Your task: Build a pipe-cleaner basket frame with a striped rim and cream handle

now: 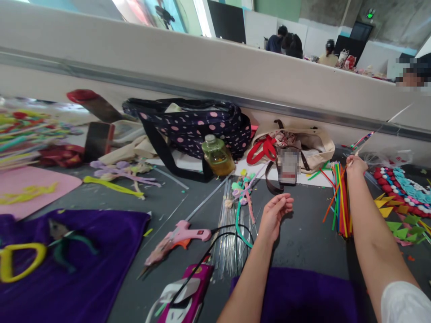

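My left hand (276, 211) hovers over the dark table with its fingers curled together, and nothing shows in them. Farther out, my right hand (356, 165) pinches the lower end of a thin stick (362, 140) with a multicoloured section and a long pale tip; its exact kind is unclear. Just below that hand stands a bundle of coloured sticks (342, 202), partly behind my right forearm. Clear glue sticks (229, 246) lie left of my left forearm, with a small pipe-cleaner flower (243, 190) at their top end.
A pink glue gun (183, 234) with a black cord lies left of the glue sticks. Pliers (69, 242) rest on purple cloth (111, 251). A bottle of yellow liquid (218, 157) stands before a dotted bag (198, 121). A canvas bag (316, 143) leans against the partition.
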`<action>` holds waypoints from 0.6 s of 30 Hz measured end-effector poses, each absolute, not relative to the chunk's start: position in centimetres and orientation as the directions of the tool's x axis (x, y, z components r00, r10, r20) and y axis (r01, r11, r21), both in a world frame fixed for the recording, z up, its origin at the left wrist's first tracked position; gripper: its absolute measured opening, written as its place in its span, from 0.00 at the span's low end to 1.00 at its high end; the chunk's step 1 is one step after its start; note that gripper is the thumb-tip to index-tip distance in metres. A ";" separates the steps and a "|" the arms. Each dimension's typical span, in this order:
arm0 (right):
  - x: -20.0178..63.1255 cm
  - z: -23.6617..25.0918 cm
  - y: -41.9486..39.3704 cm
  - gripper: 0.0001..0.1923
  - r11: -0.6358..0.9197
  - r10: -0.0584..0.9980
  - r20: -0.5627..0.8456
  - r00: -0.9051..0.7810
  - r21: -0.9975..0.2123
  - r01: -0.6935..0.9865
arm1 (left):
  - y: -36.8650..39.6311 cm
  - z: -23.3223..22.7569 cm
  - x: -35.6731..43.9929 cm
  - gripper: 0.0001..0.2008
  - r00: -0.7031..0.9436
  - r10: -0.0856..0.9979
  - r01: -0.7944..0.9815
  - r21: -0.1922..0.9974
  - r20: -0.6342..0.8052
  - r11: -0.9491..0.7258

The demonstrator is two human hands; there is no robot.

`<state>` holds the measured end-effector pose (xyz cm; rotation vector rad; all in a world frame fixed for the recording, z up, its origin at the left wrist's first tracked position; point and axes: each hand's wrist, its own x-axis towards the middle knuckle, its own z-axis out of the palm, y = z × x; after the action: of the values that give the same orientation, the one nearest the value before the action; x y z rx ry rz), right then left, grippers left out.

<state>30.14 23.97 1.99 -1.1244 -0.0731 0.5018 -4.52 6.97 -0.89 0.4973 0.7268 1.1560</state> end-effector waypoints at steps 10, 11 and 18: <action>30.5 1.8 24.1 0.11 0.333 0.428 -0.186 0.884 -0.877 -0.346 | 6.9 -0.8 -4.5 0.18 0.223 0.941 -0.633 0.696 -0.256 0.340; 30.5 1.7 24.1 0.11 0.335 0.429 -0.182 0.884 -0.877 -0.344 | 6.9 -0.8 -4.5 0.17 0.223 0.941 -0.634 0.695 -0.255 0.339; 30.7 1.6 23.9 0.11 0.340 0.446 -0.176 0.877 -0.874 -0.348 | 6.9 -0.7 -4.5 0.18 0.218 0.940 -0.637 0.692 -0.261 0.340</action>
<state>30.69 23.86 1.55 -1.1098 -0.1008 0.5180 -4.51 6.88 -0.66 0.4949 0.7326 1.1556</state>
